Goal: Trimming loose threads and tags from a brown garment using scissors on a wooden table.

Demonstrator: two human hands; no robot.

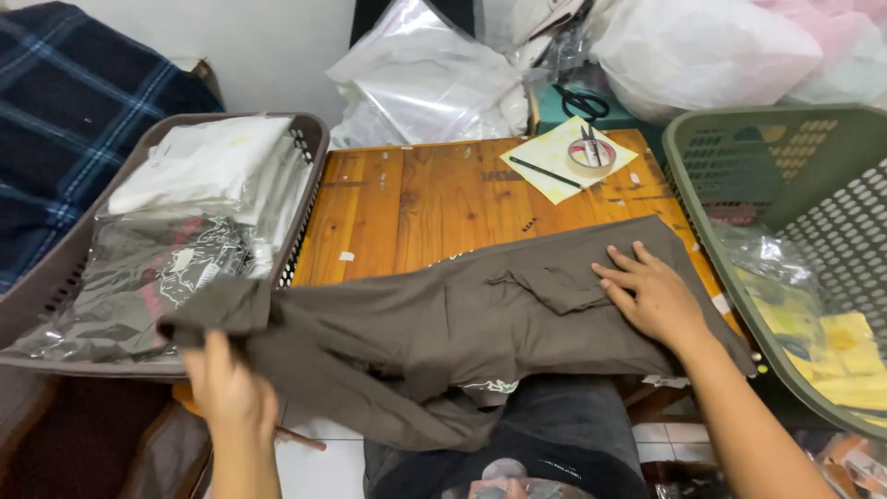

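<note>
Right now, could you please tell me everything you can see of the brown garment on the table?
The brown garment is a soft, plain, olive-brown knit, wrinkled and spread flat across the wooden table, its near edge hanging over the front. A folded flap lies near its right end. The right hand presses flat on that end; the left hand pinches the left end, lifted beside the brown basket.
</note>
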